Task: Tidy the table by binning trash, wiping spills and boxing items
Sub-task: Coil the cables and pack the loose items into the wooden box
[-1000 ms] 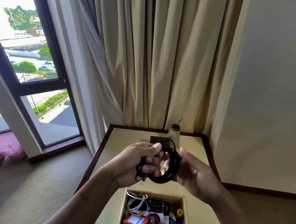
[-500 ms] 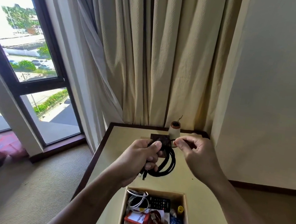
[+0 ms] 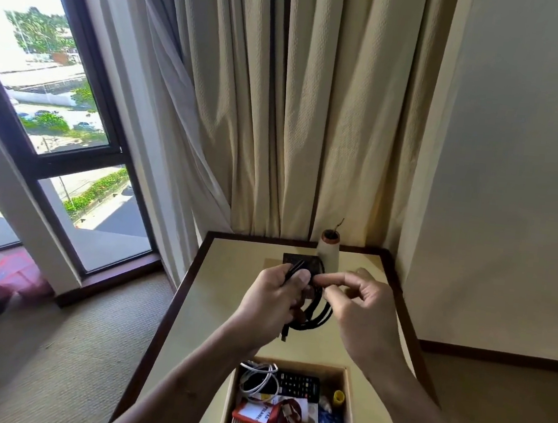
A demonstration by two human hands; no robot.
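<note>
A coiled black cable (image 3: 315,315) hangs in the air above the cream table (image 3: 227,295). My left hand (image 3: 273,302) grips the coil, thumb pressed on top, and a plug end dangles below it. My right hand (image 3: 361,302) is beside it on the right, with thumb and forefinger pinching a strand of the same cable. Below the hands, at the table's near edge, stands an open cardboard box (image 3: 349,411) that holds a white cable (image 3: 258,378), a black remote (image 3: 299,385), red packaging and other small items.
A small white vase (image 3: 328,254) with a brown rim stands at the table's far edge, next to a dark square coaster (image 3: 300,260). Beige curtains hang behind. A window is on the left, a wall on the right, carpet around the table.
The coil was lifted away from the box toward the table's far side. My right hand let go of the loop, reached up to the vase side, and now pinches a strand next to my left hand.
</note>
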